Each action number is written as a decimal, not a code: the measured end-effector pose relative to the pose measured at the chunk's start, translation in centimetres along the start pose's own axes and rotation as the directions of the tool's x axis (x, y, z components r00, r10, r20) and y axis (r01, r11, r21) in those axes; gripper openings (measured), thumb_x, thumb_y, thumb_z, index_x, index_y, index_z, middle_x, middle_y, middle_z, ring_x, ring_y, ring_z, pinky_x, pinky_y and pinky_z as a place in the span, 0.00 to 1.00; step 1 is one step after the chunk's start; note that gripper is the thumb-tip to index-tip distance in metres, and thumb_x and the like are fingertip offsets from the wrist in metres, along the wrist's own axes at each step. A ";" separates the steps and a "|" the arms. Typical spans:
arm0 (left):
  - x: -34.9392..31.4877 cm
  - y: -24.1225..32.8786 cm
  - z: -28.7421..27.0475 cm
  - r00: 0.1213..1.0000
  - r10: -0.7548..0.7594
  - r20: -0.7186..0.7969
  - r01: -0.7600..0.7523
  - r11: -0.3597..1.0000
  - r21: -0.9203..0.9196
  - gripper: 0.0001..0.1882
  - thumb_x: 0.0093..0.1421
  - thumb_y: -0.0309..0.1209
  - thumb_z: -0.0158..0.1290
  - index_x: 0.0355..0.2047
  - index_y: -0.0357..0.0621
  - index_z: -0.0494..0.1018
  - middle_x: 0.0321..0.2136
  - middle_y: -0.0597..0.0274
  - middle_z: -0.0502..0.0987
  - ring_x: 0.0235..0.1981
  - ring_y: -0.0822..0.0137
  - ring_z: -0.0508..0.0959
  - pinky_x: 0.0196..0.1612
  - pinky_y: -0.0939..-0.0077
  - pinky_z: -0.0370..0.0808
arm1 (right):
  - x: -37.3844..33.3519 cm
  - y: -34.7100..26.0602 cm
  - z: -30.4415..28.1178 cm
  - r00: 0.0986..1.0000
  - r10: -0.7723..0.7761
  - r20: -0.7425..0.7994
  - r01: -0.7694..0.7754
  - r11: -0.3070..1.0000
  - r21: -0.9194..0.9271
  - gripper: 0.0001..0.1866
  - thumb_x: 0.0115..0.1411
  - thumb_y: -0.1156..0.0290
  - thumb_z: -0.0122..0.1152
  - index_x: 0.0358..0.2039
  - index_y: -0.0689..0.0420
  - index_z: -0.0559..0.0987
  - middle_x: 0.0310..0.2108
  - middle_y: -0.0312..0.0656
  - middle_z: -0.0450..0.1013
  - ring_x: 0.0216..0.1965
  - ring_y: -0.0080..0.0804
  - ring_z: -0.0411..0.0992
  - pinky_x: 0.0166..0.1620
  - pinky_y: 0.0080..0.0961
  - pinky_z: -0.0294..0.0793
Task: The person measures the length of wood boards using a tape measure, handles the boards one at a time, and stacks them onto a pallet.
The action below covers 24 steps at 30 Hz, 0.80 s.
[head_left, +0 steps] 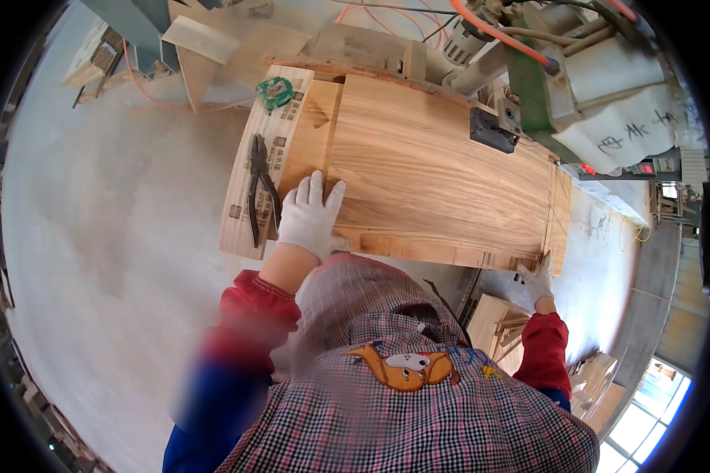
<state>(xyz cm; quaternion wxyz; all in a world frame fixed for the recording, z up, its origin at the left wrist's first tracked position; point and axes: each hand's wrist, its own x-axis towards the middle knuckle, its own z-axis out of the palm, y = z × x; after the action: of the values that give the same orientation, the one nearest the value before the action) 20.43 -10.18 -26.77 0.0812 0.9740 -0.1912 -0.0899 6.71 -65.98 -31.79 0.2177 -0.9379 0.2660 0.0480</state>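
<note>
our left hand (pixel 311 214) lies flat, fingers spread, pinning the panel (pixel 434 177); right hand (pixel 538 280) grips its corner, steadying it beside pliers (pixel 259 185).

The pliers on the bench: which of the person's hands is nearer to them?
Left. The left hand lies flat on the wooden board, just right of the pliers. The right hand grips the board's far right corner, well away.
</note>
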 end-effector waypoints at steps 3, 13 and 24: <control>0.4 0.3 0.2 0.997 -0.041 0.062 0.041 0.999 0.016 0.49 0.43 0.48 0.63 0.62 0.47 0.54 0.60 0.41 0.58 0.61 0.47 0.58 0.58 0.58 0.60 | 0.4 0.2 0.9 0.999 -0.024 -0.034 0.020 0.992 -0.123 0.55 0.44 0.55 0.71 0.64 0.63 0.49 0.63 0.59 0.48 0.65 0.52 0.46 0.65 0.37 0.48; 0.5 0.5 0.5 0.992 -0.088 0.092 0.090 0.996 -0.024 0.49 0.41 0.44 0.64 0.62 0.44 0.54 0.60 0.44 0.57 0.61 0.47 0.57 0.62 0.60 0.57 | 0.5 -1.2 1.7 0.996 -0.048 -0.075 0.042 0.995 -0.091 0.48 0.44 0.55 0.69 0.62 0.59 0.57 0.63 0.56 0.51 0.64 0.52 0.48 0.64 0.38 0.48; 1.6 2.5 -0.2 0.964 -0.180 0.197 0.152 0.977 0.148 0.51 0.43 0.42 0.63 0.64 0.50 0.48 0.58 0.42 0.59 0.58 0.45 0.62 0.59 0.61 0.63 | 0.3 -2.9 1.4 0.996 -0.014 -0.090 0.007 0.997 -0.076 0.46 0.48 0.51 0.66 0.63 0.56 0.57 0.65 0.56 0.46 0.65 0.61 0.38 0.65 0.43 0.43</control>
<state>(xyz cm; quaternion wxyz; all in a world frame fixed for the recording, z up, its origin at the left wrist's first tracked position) 21.00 -13.03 -26.31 -0.0115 0.9750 -0.1220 -0.1856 8.54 -63.32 -31.99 0.1698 -0.9481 0.2684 0.0144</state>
